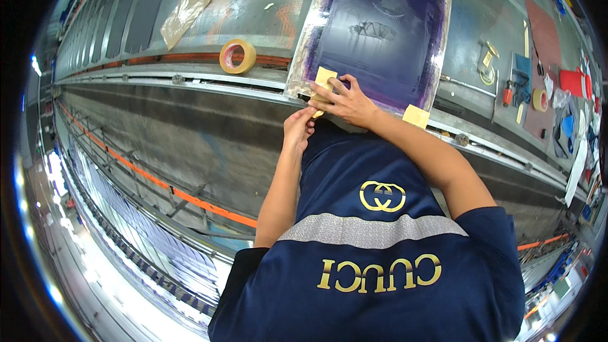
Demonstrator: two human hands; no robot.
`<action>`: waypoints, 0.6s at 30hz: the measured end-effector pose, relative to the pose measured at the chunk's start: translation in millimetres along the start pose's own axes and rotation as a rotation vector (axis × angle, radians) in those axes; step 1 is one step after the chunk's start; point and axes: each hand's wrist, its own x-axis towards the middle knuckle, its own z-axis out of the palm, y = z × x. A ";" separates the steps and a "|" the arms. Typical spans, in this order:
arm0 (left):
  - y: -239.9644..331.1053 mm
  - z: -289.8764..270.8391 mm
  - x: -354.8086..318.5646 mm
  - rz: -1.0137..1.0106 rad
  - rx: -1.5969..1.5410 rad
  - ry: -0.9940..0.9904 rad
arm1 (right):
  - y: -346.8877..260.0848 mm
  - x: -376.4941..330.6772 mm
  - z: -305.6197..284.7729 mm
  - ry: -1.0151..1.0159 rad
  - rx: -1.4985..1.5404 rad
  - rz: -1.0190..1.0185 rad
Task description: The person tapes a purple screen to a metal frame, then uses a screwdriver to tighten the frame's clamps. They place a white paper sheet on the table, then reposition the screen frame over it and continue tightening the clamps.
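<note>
A screen-printing frame (445, 31) with a dark purple, glossy mesh (354, 50) lies in front of me. A strip of yellow tape (325, 76) runs over the frame's near left corner and hangs past its edge. My left hand (299, 128) is closed, pinching the lower end of this strip just off the edge. My right hand (350, 102) lies over the strip, fingers stretched and apart, the fingertips pressing it against the frame. Another yellow tape piece (416, 116) covers the near right corner, beside my right forearm.
A roll of tan tape (237, 56) stands on the table's near edge to the left, below a crumpled translucent sheet (185, 16). Dark flat panels (147, 6) lie far left. On the right are a screwdriver (508, 93), a red pouch (572, 82) and a smaller tape roll (539, 99).
</note>
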 end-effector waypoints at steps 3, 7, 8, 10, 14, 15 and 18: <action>2.8 3.8 -5.4 0.035 0.041 0.006 | -0.2 -1.7 4.4 0.040 0.027 0.007; 6.9 8.9 -18.7 0.111 0.178 0.021 | -4.2 -13.9 -5.6 -0.037 0.134 0.295; 5.9 11.1 -24.3 0.165 0.244 0.117 | -2.7 -16.9 -9.4 -0.054 0.157 0.334; 10.4 8.2 -28.5 0.197 0.294 0.159 | -0.4 -18.2 -12.2 -0.082 0.149 0.317; 25.8 10.3 -58.0 0.609 0.515 0.174 | 1.2 -16.2 -18.4 -0.096 0.213 0.295; 31.1 11.1 -65.1 0.774 0.566 0.179 | 1.3 -13.9 -23.0 -0.101 0.236 0.285; 77.8 16.1 -75.5 1.257 0.963 0.184 | 9.2 -5.9 -44.5 -0.132 0.296 0.308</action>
